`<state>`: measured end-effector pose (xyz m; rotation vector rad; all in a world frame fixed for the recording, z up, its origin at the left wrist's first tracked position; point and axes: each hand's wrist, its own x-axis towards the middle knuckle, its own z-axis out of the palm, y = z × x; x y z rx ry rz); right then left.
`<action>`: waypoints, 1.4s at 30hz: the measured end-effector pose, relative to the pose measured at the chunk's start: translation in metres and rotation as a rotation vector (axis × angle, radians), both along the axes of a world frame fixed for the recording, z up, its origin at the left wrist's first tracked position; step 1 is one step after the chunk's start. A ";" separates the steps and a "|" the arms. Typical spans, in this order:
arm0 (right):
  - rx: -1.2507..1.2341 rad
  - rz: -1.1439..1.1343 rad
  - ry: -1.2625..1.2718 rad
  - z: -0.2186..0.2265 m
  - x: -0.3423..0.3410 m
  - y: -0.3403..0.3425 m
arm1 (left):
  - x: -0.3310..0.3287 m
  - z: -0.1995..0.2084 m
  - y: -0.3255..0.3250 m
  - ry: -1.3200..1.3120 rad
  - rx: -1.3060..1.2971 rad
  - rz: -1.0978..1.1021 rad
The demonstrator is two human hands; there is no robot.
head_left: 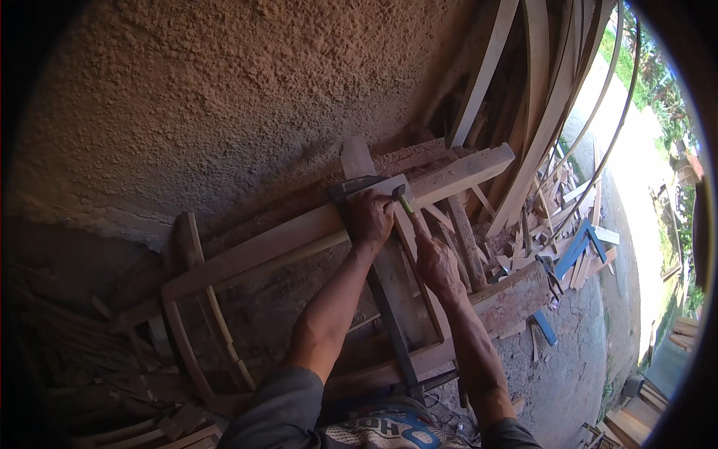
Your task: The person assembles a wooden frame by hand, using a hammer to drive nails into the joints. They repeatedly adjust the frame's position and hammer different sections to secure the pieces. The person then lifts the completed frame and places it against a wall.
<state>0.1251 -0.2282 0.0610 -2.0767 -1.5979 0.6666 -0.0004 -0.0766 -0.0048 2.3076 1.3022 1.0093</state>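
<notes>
A wooden frame (pixel 254 254) with curved rails lies in front of me, resting against rough beams. My left hand (pixel 370 217) presses its curled fingers on the frame's far corner; whatever they may pinch is hidden. My right hand (pixel 439 263) is closed round a hammer (pixel 405 202) with a dark head and a green shaft, the index finger stretched along it. The hammer's head sits at the pale end of the joint, just right of the left fingers. A dark metal bar clamp (pixel 389 318) runs across the frame, from that corner down toward my body.
A rough plastered wall (pixel 247 97) rises behind the frame. Long boards (pixel 486 71) lean at the far right. Wood offcuts (pixel 523 247) and a blue angled piece (pixel 576 251) litter the ground beside a thick log (pixel 512 295). More scrap wood (pixel 63 318) lies in shadow at left.
</notes>
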 end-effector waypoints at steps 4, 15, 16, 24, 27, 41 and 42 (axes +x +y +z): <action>0.067 -0.001 -0.039 0.010 -0.005 -0.004 | -0.002 0.000 0.001 0.036 -0.009 -0.001; 0.140 -0.031 -0.027 0.009 -0.005 -0.004 | -0.020 0.002 0.048 0.052 0.017 -0.163; 0.124 -0.032 -0.030 0.008 -0.005 -0.005 | -0.022 0.003 0.057 0.092 0.097 -0.141; 0.083 -0.008 -0.085 0.012 -0.006 -0.005 | -0.009 0.009 0.060 0.537 -0.107 0.025; 0.003 0.018 -0.073 0.009 -0.001 0.000 | -0.008 0.003 0.060 0.536 -0.063 0.050; 0.126 0.016 -0.015 0.027 -0.006 0.005 | -0.006 0.002 0.062 0.528 -0.032 0.041; 0.262 0.026 -0.001 0.026 -0.009 0.004 | -0.007 0.003 0.061 0.543 -0.012 0.053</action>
